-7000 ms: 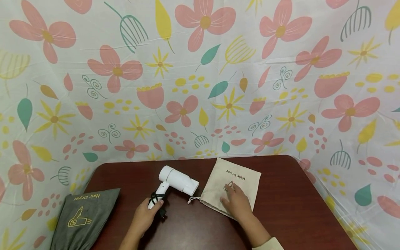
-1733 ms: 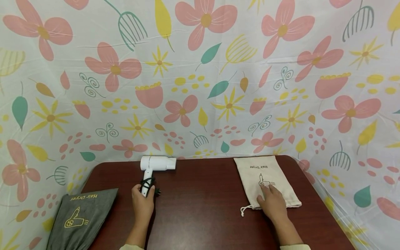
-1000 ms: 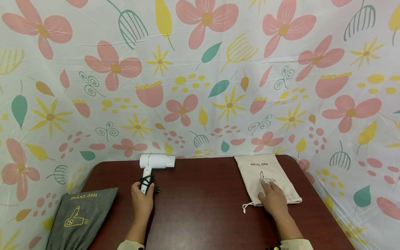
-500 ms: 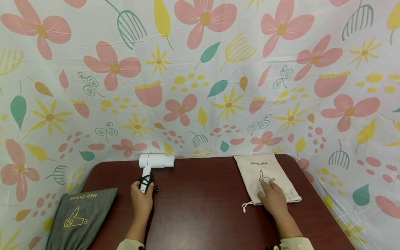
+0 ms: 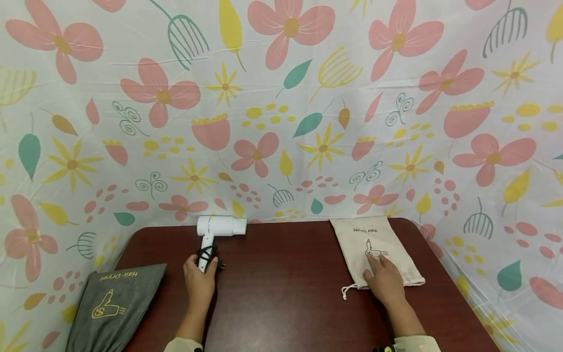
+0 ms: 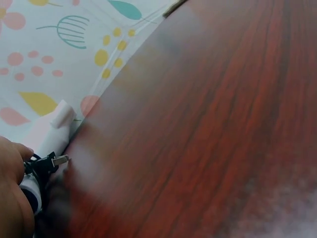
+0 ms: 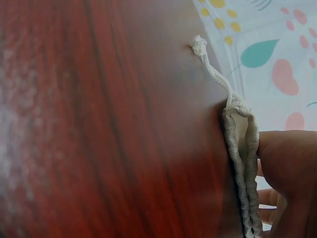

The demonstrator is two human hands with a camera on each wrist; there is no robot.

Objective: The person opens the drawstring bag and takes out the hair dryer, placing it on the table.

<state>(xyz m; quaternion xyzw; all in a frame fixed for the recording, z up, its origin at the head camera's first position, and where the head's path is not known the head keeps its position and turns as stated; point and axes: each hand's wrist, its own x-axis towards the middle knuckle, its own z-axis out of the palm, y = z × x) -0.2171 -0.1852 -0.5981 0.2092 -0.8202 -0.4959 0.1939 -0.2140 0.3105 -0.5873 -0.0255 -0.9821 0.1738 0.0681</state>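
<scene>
Toward the table's back left, my left hand (image 5: 200,283) grips the handle of a white hair dryer (image 5: 221,226), whose nozzle points right. A black cord with a plug (image 6: 52,161) is wound round that handle. At the right lies a cream drawstring bag (image 5: 358,247), flat, printed "Hair Dryer" with a dryer drawing. My right hand (image 5: 387,281) rests on the bag's near part, fingertips by the drawing. In the right wrist view, the bag's gathered mouth (image 7: 240,158) is slightly parted, with a knotted drawstring (image 7: 215,74) trailing from its corner.
A grey drawstring bag (image 5: 116,310) with a yellow dryer print lies at the table's left edge. The dark red-brown table (image 5: 281,293) is backed and flanked by a flowered cloth (image 5: 281,122).
Over the seven seconds, the hair dryer has shifted left and back and turned level. The cream bag has slid right and rotated under my right hand. In the last second both have stayed put.
</scene>
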